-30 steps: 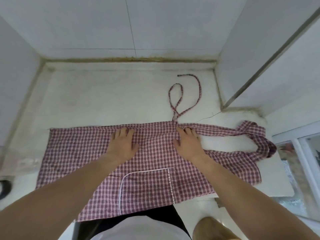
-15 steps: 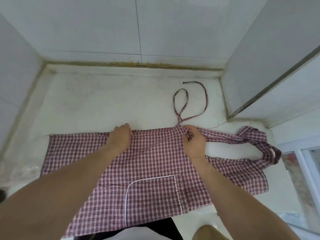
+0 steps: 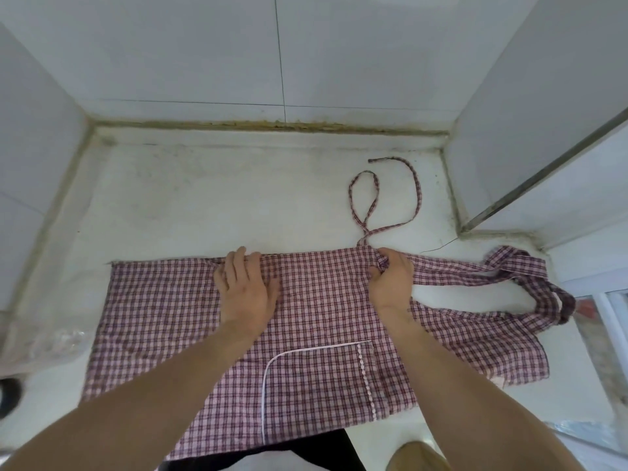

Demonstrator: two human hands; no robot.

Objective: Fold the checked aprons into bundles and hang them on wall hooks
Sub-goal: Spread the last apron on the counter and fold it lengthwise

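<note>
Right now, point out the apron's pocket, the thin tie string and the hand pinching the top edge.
pocket (image 3: 316, 385): head view, middle of the white-trimmed patch.
thin tie string (image 3: 363, 192): head view, loop on the counter.
right hand (image 3: 390, 280): head view, back of the hand.

The apron (image 3: 306, 334) lies spread flat on the counter (image 3: 204, 205) under both my hands, its near edge hanging over the counter's front toward me. My left hand (image 3: 245, 287) rests on its far edge, fingers over the hem. My right hand (image 3: 390, 283) pinches the same far edge, to the right of the left. Just beyond my right fingers (image 3: 385, 258) a tie string (image 3: 363, 198) loops away toward the back wall (image 3: 272, 62). Right of my right hand the neck strap (image 3: 530, 283) trails toward the counter's right end. The pocket (image 3: 319, 385) lies nearer me, between my forearms.
</note>
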